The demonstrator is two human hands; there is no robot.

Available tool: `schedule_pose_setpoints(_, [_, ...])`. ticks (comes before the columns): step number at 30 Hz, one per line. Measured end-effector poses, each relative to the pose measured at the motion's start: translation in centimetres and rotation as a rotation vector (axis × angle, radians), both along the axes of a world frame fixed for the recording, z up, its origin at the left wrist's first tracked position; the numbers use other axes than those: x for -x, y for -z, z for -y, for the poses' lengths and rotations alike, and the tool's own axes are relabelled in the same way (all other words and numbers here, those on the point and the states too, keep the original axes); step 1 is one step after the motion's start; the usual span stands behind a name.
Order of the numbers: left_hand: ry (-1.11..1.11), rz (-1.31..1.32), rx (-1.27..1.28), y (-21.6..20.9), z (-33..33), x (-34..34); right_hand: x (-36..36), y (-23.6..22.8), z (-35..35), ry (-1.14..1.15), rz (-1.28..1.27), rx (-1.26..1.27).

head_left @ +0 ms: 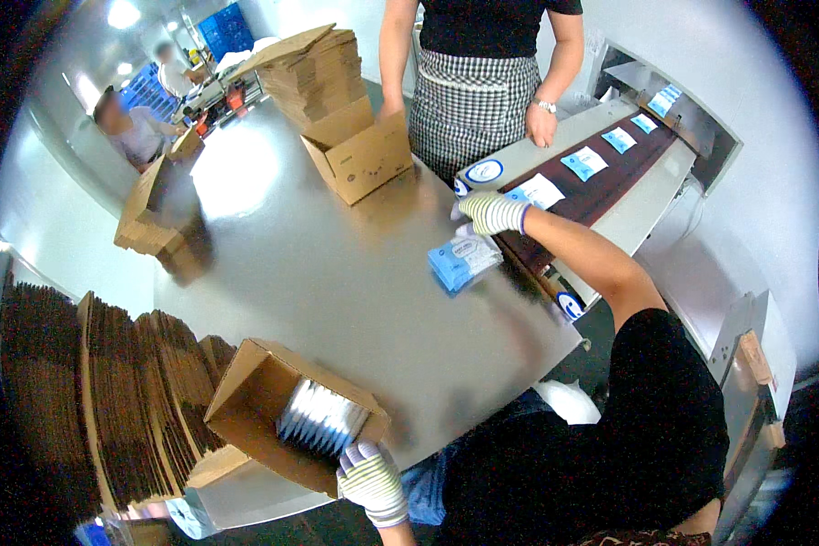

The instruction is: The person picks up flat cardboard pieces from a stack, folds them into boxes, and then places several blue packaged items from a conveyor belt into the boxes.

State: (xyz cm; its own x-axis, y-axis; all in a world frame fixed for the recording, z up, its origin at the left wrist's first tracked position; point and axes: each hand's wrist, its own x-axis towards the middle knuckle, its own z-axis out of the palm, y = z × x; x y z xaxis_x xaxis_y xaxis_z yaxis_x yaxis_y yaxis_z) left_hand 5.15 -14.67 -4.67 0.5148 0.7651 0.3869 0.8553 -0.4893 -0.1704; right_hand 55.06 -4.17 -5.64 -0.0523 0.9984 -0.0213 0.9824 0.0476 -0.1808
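Note:
My left hand [373,482], in a striped knit glove, grips the near right edge of an open cardboard box [246,400]. Inside it a row of white and blue packets [323,419] stands on edge. At the end of a dark conveyor belt [610,196], my right hand [493,215], gloved alike, is curled just above a small pile of blue and white packets [464,262] on the metal table [337,273]. Its fingertips are partly hidden, so what they hold cannot be made out. Behind that hand lies another packet [541,191] on the belt.
Several packets [583,163] lie spaced along the belt. Across the table stands a person [482,82] in a checked apron, one hand by a second open box [364,159]. Flattened cartons [136,391] are stacked at left, more [309,73] behind. Two people sit or stand farther back.

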Motion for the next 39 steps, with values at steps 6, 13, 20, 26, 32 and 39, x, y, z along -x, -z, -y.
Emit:
schedule_pose_setpoints(6, [-0.021,-0.001,-0.087,0.6,0.1,0.2,-1.7,-0.4,-2.1,0.082,0.049,0.239])
schedule_pose_setpoints(13, [0.016,0.026,-0.066,0.4,0.1,-0.1,-2.1,3.5,-7.0,-0.086,0.279,0.622])
schedule_pose_setpoints(20, [-0.016,-0.018,-0.091,0.9,0.1,0.2,4.2,5.3,-2.2,-0.132,-0.068,0.748])
schedule_pose_setpoints(26, [0.025,-0.061,-0.045,-1.2,0.4,0.3,17.0,3.3,10.1,-0.23,0.167,0.332])
schedule_pose_setpoints(32, [-0.02,0.025,0.078,-0.6,0.2,0.9,20.9,2.8,9.6,-0.265,-0.032,0.577])
schedule_pose_setpoints(39, [0.099,0.008,-0.047,0.2,0.4,0.8,29.2,-12.2,3.0,-0.704,-0.941,0.144])
